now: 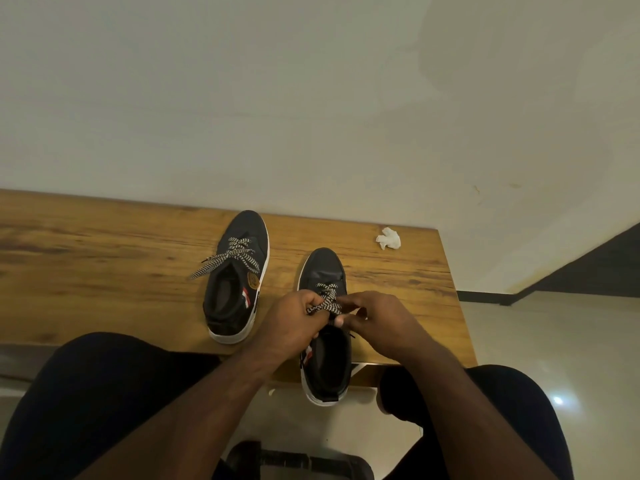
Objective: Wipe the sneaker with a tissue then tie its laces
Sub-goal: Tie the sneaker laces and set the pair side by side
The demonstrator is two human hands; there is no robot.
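— Two sneakers on my wooden table (pixel 104 258), and that table is the biggest thing in front of me, running left to right against the wall. What do you want first?

— Which shoe is the job, and how does it lie?

— My working one is the right-hand sneaker (pixel 323 271). Its long axis runs straight away from me, toe toward the wall, heel hanging off the near table edge between my knees. It sits directly under both hands, so neither has to reach; the left hand (pixel 289 327) comes in from the left of the tongue, the right hand (pixel 377 323) from the right, about equally close.

— And the hands themselves?

— Together over the eyelets. My left pinches the checkered laces (pixel 325 303); my right has its fingers curled at the same spot, though I cannot make out exactly which strand it holds.

— The other shoe?

— The left-hand sneaker (pixel 239 278) lies parallel, just beside it and farther onto the table, laces loose.

— Containers?

— None that I can see. Smallest item is the crumpled tissue (pixel 389 238), well apart near the far right corner, so I judge wiping done and the tying under way.
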